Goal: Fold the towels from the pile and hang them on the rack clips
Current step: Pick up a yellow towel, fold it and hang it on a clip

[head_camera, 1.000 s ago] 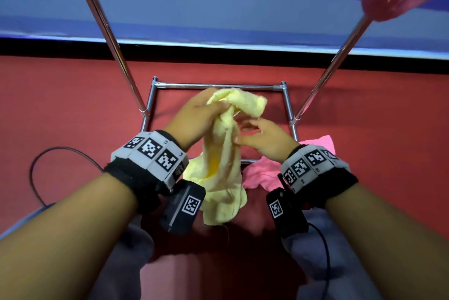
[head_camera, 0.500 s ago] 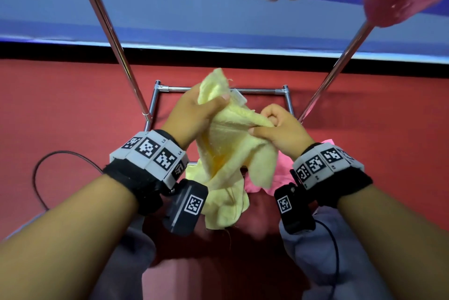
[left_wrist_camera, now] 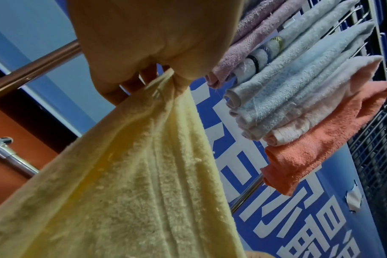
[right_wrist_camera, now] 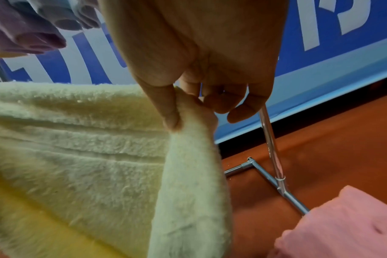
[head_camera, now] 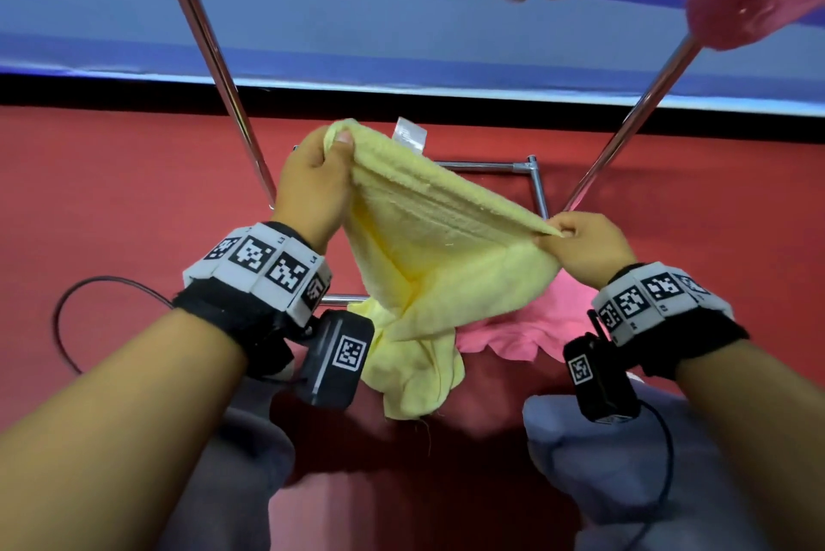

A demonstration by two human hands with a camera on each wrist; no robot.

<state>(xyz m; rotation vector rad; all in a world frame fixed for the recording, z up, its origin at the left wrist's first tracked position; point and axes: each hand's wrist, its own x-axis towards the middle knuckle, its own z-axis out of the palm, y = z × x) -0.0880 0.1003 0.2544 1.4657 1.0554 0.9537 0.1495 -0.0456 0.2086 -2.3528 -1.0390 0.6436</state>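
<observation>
A pale yellow towel (head_camera: 428, 247) hangs stretched between my two hands, above the red floor, its lower part drooping in folds. My left hand (head_camera: 328, 157) pinches one top corner, higher up; in the left wrist view the left hand (left_wrist_camera: 166, 76) bunches the yellow towel (left_wrist_camera: 130, 174) between thumb and fingers. My right hand (head_camera: 567, 233) pinches the other corner, lower and to the right; in the right wrist view the right hand (right_wrist_camera: 179, 113) holds the towel (right_wrist_camera: 88, 157) between thumb and forefinger. A white label (head_camera: 410, 133) sticks up from the top edge.
A pink towel (head_camera: 527, 327) lies on the floor below my right hand. The chrome rack base (head_camera: 535, 188) and its two slanted poles (head_camera: 214, 59) stand ahead. Several folded towels (left_wrist_camera: 287, 97) hang from the rack above. A black cable (head_camera: 89, 287) loops at left.
The towel was bunched between my hands; now the hands have moved apart, the left one up and the right one rightward, and the top edge is pulled taut.
</observation>
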